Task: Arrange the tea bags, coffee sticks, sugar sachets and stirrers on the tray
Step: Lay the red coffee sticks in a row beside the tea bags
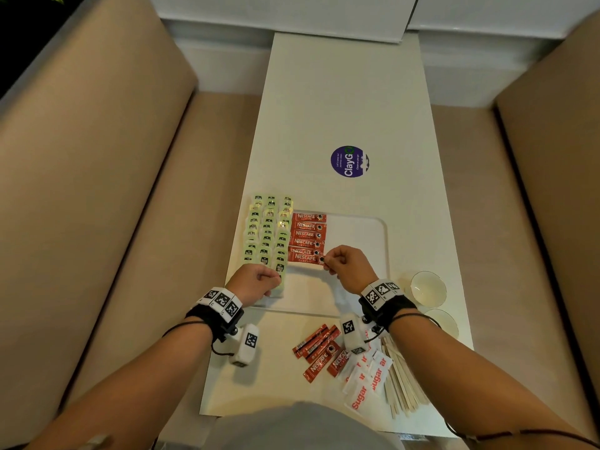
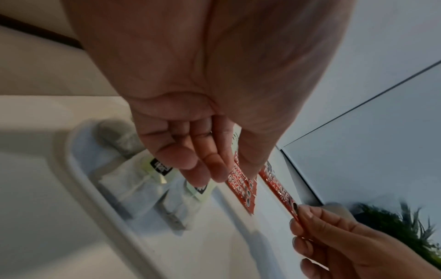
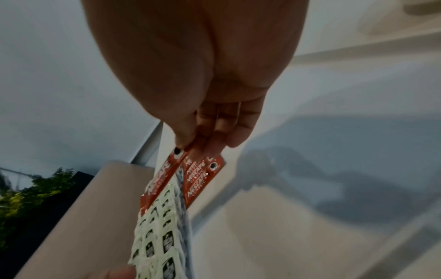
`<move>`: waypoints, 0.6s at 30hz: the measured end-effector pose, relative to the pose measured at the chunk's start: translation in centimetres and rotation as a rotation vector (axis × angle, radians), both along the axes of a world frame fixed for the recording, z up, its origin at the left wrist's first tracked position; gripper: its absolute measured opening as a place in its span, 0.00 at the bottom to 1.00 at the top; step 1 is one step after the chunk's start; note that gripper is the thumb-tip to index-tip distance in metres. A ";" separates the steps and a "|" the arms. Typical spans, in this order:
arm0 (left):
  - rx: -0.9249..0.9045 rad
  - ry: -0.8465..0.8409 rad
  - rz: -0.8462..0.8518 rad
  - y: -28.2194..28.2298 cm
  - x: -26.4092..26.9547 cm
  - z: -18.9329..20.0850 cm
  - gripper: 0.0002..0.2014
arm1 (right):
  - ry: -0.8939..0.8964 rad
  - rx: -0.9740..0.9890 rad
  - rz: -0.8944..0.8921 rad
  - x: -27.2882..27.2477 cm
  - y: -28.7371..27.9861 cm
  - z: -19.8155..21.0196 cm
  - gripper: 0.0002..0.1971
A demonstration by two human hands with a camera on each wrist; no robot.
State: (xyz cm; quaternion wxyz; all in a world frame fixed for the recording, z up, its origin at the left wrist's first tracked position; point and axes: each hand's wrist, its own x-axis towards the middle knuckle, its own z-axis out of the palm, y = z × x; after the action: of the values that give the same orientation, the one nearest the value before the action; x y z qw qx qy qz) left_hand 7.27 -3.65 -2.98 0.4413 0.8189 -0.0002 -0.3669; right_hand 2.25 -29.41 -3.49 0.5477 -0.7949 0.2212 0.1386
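right hand (image 1: 349, 266) pinches the end of the nearest coffee stick (image 1: 305, 257), front of the red column on the tray (image 1: 384, 241) | left hand (image 1: 255, 282) curled at the tea bags (image 1: 268, 230) along the tray's left edge, grip unclear | tray's right half bare | loose sticks (image 1: 319, 350), sugar sachets (image 1: 367, 376), stirrers (image 1: 404, 381) on table (image 1: 341, 102) near its front edge

Six red coffee sticks (image 1: 306, 237) lie in a column on the tray (image 1: 373, 222), and about four more (image 1: 319, 352) lie loose on the desk (image 1: 341, 108). The tea bags (image 1: 268, 232) form three columns. Two glass bowls (image 1: 428, 287) stand at the right; the sugar sachets (image 1: 365, 378) and stirrers (image 1: 404, 384) are too heaped to count.
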 end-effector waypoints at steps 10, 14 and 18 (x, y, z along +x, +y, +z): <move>0.094 -0.001 -0.154 0.9 -0.9 0.0 0.10 | 0.239 -0.166 -0.081 0.9 1.2 -2.7 0.09; 0.094 0.007 -0.174 1.0 -1.0 0.0 0.11 | 0.236 -0.199 -0.116 1.4 1.8 -2.5 0.10; 0.095 -0.001 -0.180 1.2 -1.1 -0.4 0.11 | 0.239 -0.229 -0.137 1.6 2.3 -2.6 0.12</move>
State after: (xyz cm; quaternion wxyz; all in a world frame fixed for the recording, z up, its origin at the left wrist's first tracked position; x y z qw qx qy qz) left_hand 6.18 -2.42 -3.42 0.3674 0.8358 -0.0567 -0.4041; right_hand 3.89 -27.07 -6.06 0.4315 -0.8130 0.3527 0.1685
